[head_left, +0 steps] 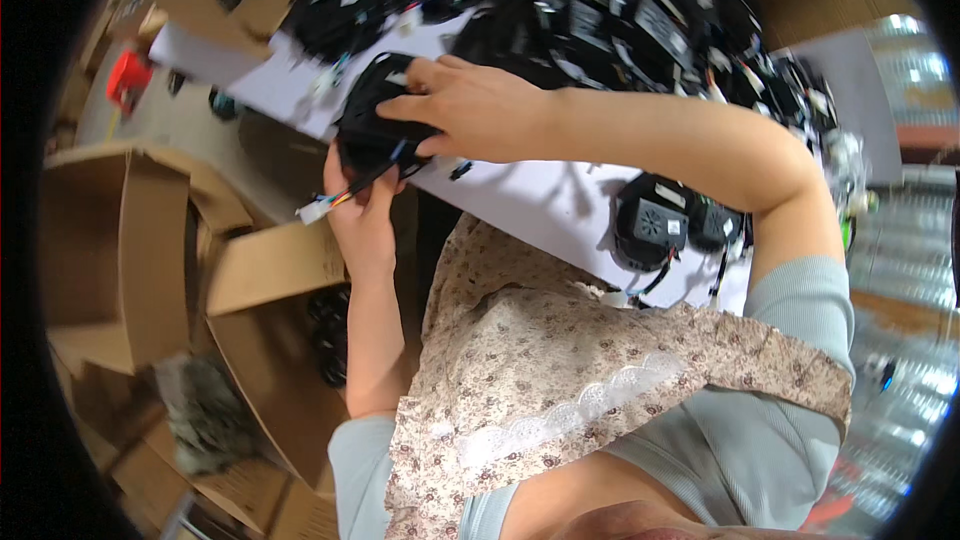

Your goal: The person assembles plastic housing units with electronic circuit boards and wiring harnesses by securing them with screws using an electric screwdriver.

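Observation:
A black rounded plastic unit (370, 100) tilts at the table's left front edge, with a dark cable that ends in a white connector (314, 210) and a few coloured wires. My left hand (367, 202) is closed round its lower edge from below, the cable running across the fingers. Over its upper face lies my right hand (470, 110), fingers bent onto the top and thumb at the near rim; part of the unit is hidden beneath it. Two similar black units (650, 225) with cables rest on the table to the right, below my right forearm.
Many similar black units (590, 20) are heaped across the back of the white table (540, 200). Open cardboard boxes (275, 265) stand at the lower left, one with dark items inside. A red object (128, 77) is at the far left. Stacks of clear plastic (900, 340) fill the right side.

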A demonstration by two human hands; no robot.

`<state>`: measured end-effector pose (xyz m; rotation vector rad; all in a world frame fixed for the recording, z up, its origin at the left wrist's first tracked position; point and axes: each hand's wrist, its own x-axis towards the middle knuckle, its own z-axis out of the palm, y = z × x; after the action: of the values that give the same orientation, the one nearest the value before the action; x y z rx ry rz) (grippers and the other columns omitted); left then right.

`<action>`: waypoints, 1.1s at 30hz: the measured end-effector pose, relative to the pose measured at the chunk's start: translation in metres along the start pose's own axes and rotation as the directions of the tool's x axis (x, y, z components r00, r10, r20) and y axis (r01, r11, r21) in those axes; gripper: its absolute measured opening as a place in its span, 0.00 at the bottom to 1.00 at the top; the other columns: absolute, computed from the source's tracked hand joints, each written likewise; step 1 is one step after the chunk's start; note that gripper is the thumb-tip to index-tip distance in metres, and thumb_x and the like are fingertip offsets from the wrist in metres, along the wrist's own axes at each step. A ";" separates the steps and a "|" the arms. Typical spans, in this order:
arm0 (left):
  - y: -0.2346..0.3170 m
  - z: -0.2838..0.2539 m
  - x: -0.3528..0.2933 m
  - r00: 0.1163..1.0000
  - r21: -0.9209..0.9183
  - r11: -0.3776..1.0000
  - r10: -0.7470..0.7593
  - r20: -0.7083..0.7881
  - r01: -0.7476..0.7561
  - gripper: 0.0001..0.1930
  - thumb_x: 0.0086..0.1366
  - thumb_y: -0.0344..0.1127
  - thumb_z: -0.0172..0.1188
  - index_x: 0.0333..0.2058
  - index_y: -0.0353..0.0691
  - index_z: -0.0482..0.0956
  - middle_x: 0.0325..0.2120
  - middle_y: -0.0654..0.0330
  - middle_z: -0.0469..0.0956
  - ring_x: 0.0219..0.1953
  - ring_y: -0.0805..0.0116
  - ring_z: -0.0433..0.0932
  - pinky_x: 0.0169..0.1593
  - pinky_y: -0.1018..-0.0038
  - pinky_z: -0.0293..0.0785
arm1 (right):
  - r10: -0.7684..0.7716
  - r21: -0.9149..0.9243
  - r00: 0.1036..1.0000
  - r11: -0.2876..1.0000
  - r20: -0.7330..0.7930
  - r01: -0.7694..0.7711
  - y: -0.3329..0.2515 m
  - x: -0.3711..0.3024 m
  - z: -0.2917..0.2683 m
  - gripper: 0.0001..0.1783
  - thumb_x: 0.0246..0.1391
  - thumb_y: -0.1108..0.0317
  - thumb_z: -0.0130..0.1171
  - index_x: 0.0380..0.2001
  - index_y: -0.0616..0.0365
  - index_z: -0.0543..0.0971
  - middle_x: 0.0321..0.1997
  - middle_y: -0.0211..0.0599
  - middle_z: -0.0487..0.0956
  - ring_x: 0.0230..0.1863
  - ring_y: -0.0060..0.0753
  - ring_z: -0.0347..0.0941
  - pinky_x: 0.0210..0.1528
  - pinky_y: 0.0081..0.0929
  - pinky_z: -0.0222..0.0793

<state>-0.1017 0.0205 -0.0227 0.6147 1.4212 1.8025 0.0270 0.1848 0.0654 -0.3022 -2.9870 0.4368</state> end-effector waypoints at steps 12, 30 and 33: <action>-0.048 -0.050 -0.050 0.960 0.431 0.886 0.246 -0.130 -0.169 0.21 0.69 0.29 0.63 0.58 0.40 0.68 0.44 0.61 0.70 0.39 0.76 0.71 0.45 0.79 0.70 | -0.438 0.947 0.877 0.144 -0.198 0.286 -0.157 -0.159 -0.094 0.17 0.57 0.67 0.57 0.47 0.66 0.81 0.51 0.51 0.76 0.51 0.52 0.74 0.54 0.49 0.71; -0.173 -0.277 -0.018 0.529 -0.027 0.786 -0.441 -0.725 0.618 0.23 0.62 0.32 0.63 0.55 0.34 0.75 0.52 0.50 0.75 0.53 0.53 0.77 0.52 0.55 0.81 | -0.579 0.857 0.797 0.311 -0.171 0.410 -0.210 -0.230 -0.070 0.19 0.61 0.60 0.51 0.40 0.65 0.85 0.57 0.52 0.80 0.53 0.49 0.78 0.63 0.52 0.67; -0.194 -0.225 -0.036 0.554 0.039 0.770 -0.422 -0.718 0.637 0.22 0.63 0.31 0.61 0.55 0.33 0.75 0.51 0.50 0.77 0.49 0.54 0.79 0.44 0.56 0.83 | -0.497 0.873 0.839 0.284 -0.221 0.398 -0.214 -0.234 -0.058 0.21 0.63 0.61 0.48 0.43 0.66 0.85 0.56 0.53 0.80 0.54 0.47 0.77 0.62 0.49 0.68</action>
<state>-0.1985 -0.1231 -0.2670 -0.4216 2.1070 1.3291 0.2242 -0.0492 0.1653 0.6863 -2.2022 1.8581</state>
